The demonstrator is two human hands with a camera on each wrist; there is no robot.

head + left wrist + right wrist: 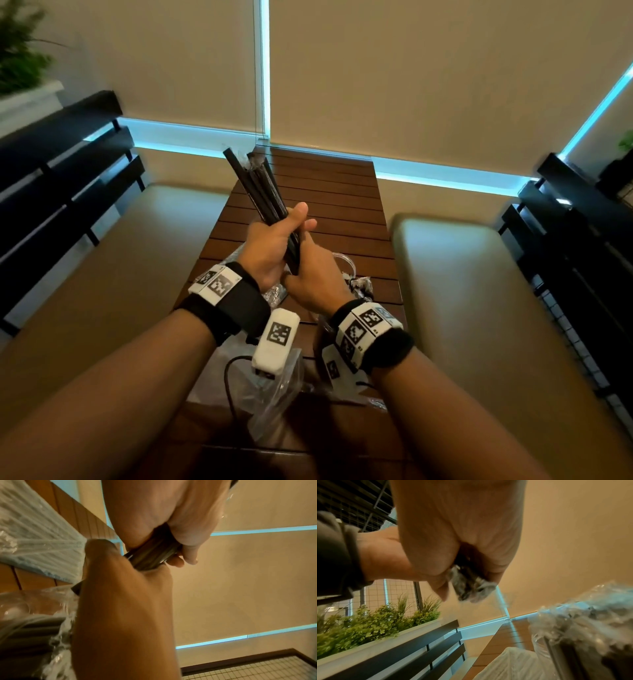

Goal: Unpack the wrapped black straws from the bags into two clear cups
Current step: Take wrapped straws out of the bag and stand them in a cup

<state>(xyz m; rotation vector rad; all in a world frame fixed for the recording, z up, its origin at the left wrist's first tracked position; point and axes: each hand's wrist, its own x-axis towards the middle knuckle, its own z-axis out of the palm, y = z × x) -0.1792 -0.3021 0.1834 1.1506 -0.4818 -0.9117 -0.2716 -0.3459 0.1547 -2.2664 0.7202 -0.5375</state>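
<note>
Both hands hold one bundle of wrapped black straws (255,185) tilted up and away over the wooden table (346,205). My left hand (291,222) grips the bundle's middle, thumb on top. Below it, my right hand (305,267) is curled round the lower end. In the left wrist view the straws (150,553) show between my left hand (120,601) and right hand (171,534). The right wrist view has crinkled wrapper ends (471,586) poking out of my right hand (462,547). A clear cup (539,646) holding wrapped straws (583,631) stands close by.
Empty clear plastic bags (274,394) lie on the table's near end under my wrists. Another bag (34,534) lies to the left. Cushioned benches (479,308) flank the table on both sides, with dark slatted backs (61,164) and a planter (368,626) on the left.
</note>
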